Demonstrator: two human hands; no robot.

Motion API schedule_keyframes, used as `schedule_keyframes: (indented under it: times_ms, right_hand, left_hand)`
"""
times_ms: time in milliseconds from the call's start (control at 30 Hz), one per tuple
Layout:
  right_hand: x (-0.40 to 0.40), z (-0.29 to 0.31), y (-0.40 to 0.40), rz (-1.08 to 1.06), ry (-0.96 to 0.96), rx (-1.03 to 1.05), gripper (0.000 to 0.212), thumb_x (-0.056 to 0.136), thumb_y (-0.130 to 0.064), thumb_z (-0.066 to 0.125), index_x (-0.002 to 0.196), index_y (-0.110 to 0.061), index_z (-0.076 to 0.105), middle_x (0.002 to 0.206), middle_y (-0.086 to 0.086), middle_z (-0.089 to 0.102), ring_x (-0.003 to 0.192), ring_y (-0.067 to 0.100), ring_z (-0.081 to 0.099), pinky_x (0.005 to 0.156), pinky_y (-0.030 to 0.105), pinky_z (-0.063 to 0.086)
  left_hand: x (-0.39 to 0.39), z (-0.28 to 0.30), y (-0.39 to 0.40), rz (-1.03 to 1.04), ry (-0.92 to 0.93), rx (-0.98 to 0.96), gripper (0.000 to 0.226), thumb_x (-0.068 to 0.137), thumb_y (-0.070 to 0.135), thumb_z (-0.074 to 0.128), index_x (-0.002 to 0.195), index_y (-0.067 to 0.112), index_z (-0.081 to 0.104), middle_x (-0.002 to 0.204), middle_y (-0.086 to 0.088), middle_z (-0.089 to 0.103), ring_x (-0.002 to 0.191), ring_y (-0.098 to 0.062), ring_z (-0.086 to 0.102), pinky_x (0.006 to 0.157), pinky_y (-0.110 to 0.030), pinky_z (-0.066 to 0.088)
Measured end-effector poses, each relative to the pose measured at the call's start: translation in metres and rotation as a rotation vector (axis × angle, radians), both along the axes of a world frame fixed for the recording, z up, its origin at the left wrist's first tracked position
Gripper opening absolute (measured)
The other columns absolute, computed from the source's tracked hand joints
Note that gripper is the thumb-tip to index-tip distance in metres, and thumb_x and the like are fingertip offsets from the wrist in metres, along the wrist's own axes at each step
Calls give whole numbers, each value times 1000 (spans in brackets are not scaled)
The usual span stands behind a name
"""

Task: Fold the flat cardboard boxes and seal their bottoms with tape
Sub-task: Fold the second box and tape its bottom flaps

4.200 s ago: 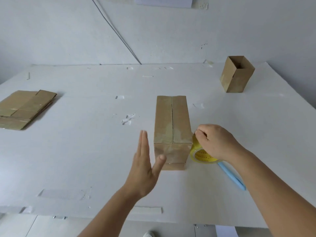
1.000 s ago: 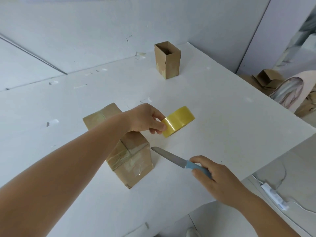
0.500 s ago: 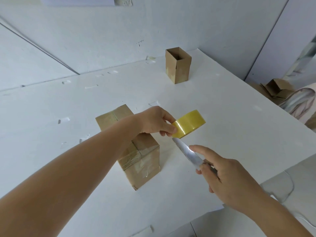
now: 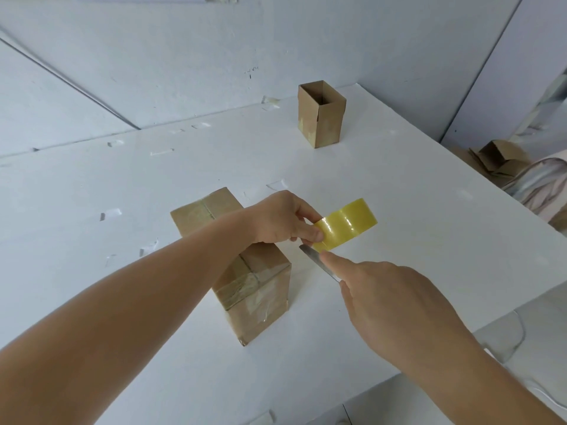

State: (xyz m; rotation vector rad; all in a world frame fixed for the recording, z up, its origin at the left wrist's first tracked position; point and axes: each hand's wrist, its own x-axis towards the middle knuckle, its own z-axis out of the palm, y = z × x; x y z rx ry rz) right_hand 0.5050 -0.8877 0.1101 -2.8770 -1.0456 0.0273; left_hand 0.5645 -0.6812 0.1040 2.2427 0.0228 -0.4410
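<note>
Two boxes: a brown cardboard box lying on its side [image 4: 245, 271] sits mid-table toward the near edge, its end flaps closed and already crossed with clear tape; a second brown cardboard box, upright with an open top [image 4: 320, 115], stands near the far right corner of the white table [image 4: 399, 210].
Your left hand [image 4: 282, 217]: fingers and thumb curled, pinching the near edge of the yellowish roll of clear packing tape [image 4: 348, 223] and holding it up just right of the lying box.
Your right hand [image 4: 395, 302]: closed round the handle of a steel-bladed knife [image 4: 319, 262], forefinger stretched along the blade's back; the handle itself is hidden under your palm.
Blade: its tip lies right under the roll, touching or all but touching it; you cannot tell which.
Step, as judged: cutting the tape free of the lying box.
Handling: the roll looks light and stiff but glossy, so grip it by the rim, thumb inside the core. Loose tape is thin, limp and sticks to itself; keep it taut against the blade. The box is light, hollow and easily dented; steady it by the corners.
Risk: your left fingertips sit close to the edge.
</note>
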Motion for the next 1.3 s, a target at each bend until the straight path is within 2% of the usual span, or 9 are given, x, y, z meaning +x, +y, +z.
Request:
schedule_keyframes:
  times_ms: [200,367,500,633,733,867,1033,1167,1300]
  right_hand:
    - [10,-19,10,22,35,-99,59,94,-9,37,145,-34,20,67,-6,33,61,19,41,44,23,21]
    - [28,-56,0,-19,184,66,48,101,-27,32,144,-44,21,79,-7,50,71,17,47,60,28,37]
    - [46,-91,-8,-94,389,83,47,101,-26,32,145,-43,26,78,-9,51,68,13,47,60,23,35]
    - [61,-122,-12,-129,451,62,51,100,-29,34,147,-42,21,98,-2,55,94,19,48,74,27,38]
    - [65,-129,-11,-188,329,51,65,91,-57,32,149,-38,11,115,1,54,109,26,46,93,32,40]
    - [41,-105,15,-254,454,482,74,84,-62,47,146,-26,28,133,-10,46,130,20,36,107,34,31]
    - [6,-62,54,-424,1042,1072,45,67,-68,56,100,-38,57,99,-30,58,99,-15,53,73,5,39]
    - [2,-58,78,-599,1282,1328,41,64,-57,72,87,-26,59,78,-18,57,87,4,51,83,23,37]
    - [4,-56,88,-718,1368,1456,22,85,-39,63,96,-20,65,87,-10,70,87,4,60,66,18,38]
  left_hand:
    - [1,-1,3,24,-51,-92,12,83,26,74,94,28,75,68,8,69,58,2,51,66,-13,42]
    - [1,-2,9,70,-99,-194,13,83,20,73,94,26,76,65,8,68,63,-6,50,63,-13,43]
    - [1,-3,6,66,-88,-177,12,84,22,72,92,29,76,68,7,70,70,-9,54,69,-20,45]
    - [1,0,3,76,-68,-159,11,84,24,72,92,30,75,68,10,70,69,-8,55,73,-22,46]
    - [0,1,2,77,-61,-159,9,83,24,73,88,32,74,66,11,70,67,-7,54,70,-19,43]
    - [0,1,2,83,-68,-156,9,82,26,74,84,35,74,66,10,70,71,-10,56,74,-23,44]
    - [0,0,1,93,-86,-158,10,82,25,74,82,35,74,68,6,71,74,-14,59,78,-28,48]
    - [0,0,1,97,-85,-160,10,82,25,74,87,33,74,69,7,71,72,-12,58,78,-26,48]
    - [-1,0,2,109,-82,-173,11,81,24,75,91,30,75,69,7,71,71,-10,57,74,-22,47]
